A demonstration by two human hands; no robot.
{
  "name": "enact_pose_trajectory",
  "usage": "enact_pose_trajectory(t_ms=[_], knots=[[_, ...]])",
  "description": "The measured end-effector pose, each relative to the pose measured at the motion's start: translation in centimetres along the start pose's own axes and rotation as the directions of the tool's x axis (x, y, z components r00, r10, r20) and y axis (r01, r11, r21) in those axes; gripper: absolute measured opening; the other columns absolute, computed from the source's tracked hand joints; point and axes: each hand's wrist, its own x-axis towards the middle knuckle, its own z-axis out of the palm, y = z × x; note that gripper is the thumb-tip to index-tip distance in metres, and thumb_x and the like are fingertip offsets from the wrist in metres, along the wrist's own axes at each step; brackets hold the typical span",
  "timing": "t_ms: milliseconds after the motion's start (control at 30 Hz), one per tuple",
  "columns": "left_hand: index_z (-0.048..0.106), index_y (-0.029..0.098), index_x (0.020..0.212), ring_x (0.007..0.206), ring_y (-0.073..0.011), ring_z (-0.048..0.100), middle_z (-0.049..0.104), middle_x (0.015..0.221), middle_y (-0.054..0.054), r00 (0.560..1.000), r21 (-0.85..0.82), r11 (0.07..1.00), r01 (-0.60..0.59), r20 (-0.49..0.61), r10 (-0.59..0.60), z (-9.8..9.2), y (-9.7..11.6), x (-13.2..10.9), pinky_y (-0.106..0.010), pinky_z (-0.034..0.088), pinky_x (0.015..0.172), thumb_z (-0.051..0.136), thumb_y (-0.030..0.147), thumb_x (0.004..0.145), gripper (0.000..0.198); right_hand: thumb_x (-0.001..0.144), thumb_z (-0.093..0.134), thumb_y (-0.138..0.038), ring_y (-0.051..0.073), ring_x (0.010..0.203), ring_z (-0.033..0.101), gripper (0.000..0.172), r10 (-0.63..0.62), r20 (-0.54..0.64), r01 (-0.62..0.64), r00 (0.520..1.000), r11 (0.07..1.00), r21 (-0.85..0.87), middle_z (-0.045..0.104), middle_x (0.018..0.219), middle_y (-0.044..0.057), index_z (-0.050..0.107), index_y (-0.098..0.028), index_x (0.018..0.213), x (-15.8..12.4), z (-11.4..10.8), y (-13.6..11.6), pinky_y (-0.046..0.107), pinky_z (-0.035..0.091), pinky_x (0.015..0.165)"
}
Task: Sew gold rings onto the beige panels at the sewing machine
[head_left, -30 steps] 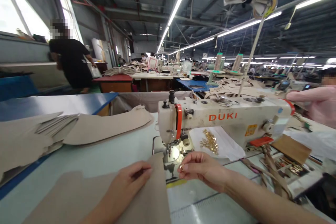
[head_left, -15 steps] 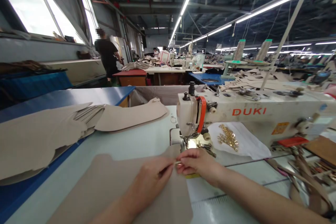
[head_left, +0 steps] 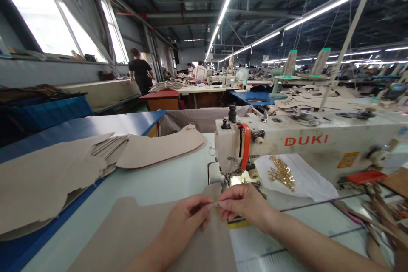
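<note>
My left hand and my right hand meet just in front of the needle of a white DUKI sewing machine. Both pinch one small metal piece between their fingertips, over the edge of a beige cut panel that lies flat on the table under my left wrist. The piece is too small to name exactly. A heap of small gold metal fittings lies on a white sheet under the machine's arm, to the right of my right hand.
Stacks of beige cut panels cover the table's left side, partly on a blue surface. Brown straps lie at the right edge. A thread stand rises behind the machine. A person in black stands far off among other workstations.
A second ago my hands were apart, the right pinching something by the needle plate. They came together and both now pinch the small piece. The person in black has walked farther away.
</note>
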Motion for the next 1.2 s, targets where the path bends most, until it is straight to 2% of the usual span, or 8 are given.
enact_pose_trajectory(t_ms=[133, 367, 500, 633, 933, 1033, 1133, 1200], knots=[[0.065, 0.014, 0.080, 0.051, -0.0114, 0.051, 0.057, 0.055, 0.004, 0.995, -0.093, 0.993, 0.074, 0.070, -0.068, -0.1, 0.0, 0.2, -0.024, 0.043, 0.055, 0.060, 0.039, 0.071, 0.028, 0.046, 0.083, -0.046, 0.008, 0.052, 0.057, 0.040, -0.058, -0.013, 0.058, 0.998, 0.998, 0.023, 0.062, 0.055, -0.004, 0.068, -0.015, 0.066, -0.2, -0.2, 0.2, 0.022, 0.047, 0.059], [0.065, 0.013, 0.076, 0.048, -0.0097, 0.052, 0.059, 0.055, 0.002, 0.987, -0.160, 0.983, 0.088, 0.150, -0.064, -0.1, -0.4, 0.1, -0.023, 0.044, 0.053, 0.064, 0.044, 0.071, 0.032, 0.055, 0.082, -0.042, 0.010, 0.053, 0.060, 0.039, 0.009, 0.087, -0.015, 0.996, 0.998, 0.069, 0.063, 0.061, -0.001, 0.065, -0.014, 0.076, -0.5, -0.4, 0.8, 0.021, 0.046, 0.056], [0.061, 0.014, 0.074, 0.044, -0.0090, 0.052, 0.060, 0.053, 0.002, 0.984, -0.250, 0.961, 0.114, 0.163, -0.074, 0.3, -0.8, -0.1, -0.022, 0.042, 0.048, 0.068, 0.047, 0.067, 0.035, 0.056, 0.081, -0.044, 0.009, 0.054, 0.056, 0.038, -0.127, 0.034, 0.125, 0.991, 0.991, 0.046, 0.059, 0.057, -0.003, 0.061, -0.015, 0.071, -0.4, -0.2, 1.2, 0.020, 0.044, 0.055], [0.058, 0.014, 0.073, 0.042, -0.0091, 0.053, 0.062, 0.052, 0.001, 0.985, -0.314, 0.940, 0.133, 0.150, -0.089, 0.4, -0.5, -0.2, -0.021, 0.041, 0.047, 0.070, 0.048, 0.065, 0.037, 0.065, 0.075, -0.047, 0.010, 0.057, 0.054, 0.033, -0.281, -0.001, 0.281, 0.960, 0.958, -0.063, 0.061, 0.060, -0.001, 0.065, -0.016, 0.071, -0.6, 0.1, 1.5, 0.020, 0.042, 0.057], [0.060, 0.013, 0.074, 0.043, -0.0088, 0.054, 0.063, 0.052, 0.001, 0.981, -0.455, 0.876, 0.159, 0.175, -0.087, 0.2, 0.3, -0.6, -0.020, 0.042, 0.047, 0.072, 0.042, 0.066, 0.033, 0.057, 0.080, -0.049, 0.015, 0.066, 0.061, 0.040, -0.129, 0.038, 0.126, 0.991, 0.990, 0.059, 0.065, 0.070, 0.002, 0.070, -0.018, 0.078, -0.9, 0.1, 1.5, 0.029, 0.049, 0.068], [0.059, 0.013, 0.073, 0.042, -0.0086, 0.054, 0.062, 0.051, 0.001, 0.980, -0.462, 0.873, 0.158, 0.179, -0.083, 0.2, 0.3, -0.6, -0.020, 0.042, 0.046, 0.073, 0.043, 0.065, 0.034, 0.063, 0.076, -0.051, 0.017, 0.070, 0.060, 0.035, -0.237, 0.064, 0.240, 0.969, 0.970, -0.042, 0.064, 0.074, 0.004, 0.072, -0.019, 0.079, -1.0, 0.1, 1.3, 0.029, 0.049, 0.068], [0.057, 0.013, 0.074, 0.042, -0.0081, 0.054, 0.062, 0.051, 0.001, 0.984, -0.442, 0.887, 0.138, 0.161, -0.072, 0.3, -0.1, -0.4, -0.019, 0.042, 0.046, 0.073, 0.043, 0.066, 0.034, 0.075, 0.067, -0.046, 0.019, 0.080, 0.059, 0.027, -0.444, 0.039, 0.438, 0.895, 0.860, -0.263, 0.064, 0.084, 0.006, 0.073, -0.021, 0.083, -1.3, 0.2, 1.1, 0.029, 0.047, 0.072], [0.054, 0.015, 0.076, 0.041, -0.0083, 0.053, 0.062, 0.051, 0.002, 0.987, -0.435, 0.894, 0.110, 0.155, -0.046, 0.6, -0.6, -0.2, -0.019, 0.042, 0.045, 0.073, 0.044, 0.066, 0.036, 0.078, 0.064, -0.040, 0.018, 0.078, 0.058, 0.022, -0.496, 0.020, 0.469, 0.868, 0.807, -0.359, 0.062, 0.082, 0.006, 0.072, -0.020, 0.082, -1.3, 0.4, 1.3, 0.027, 0.046, 0.070]])
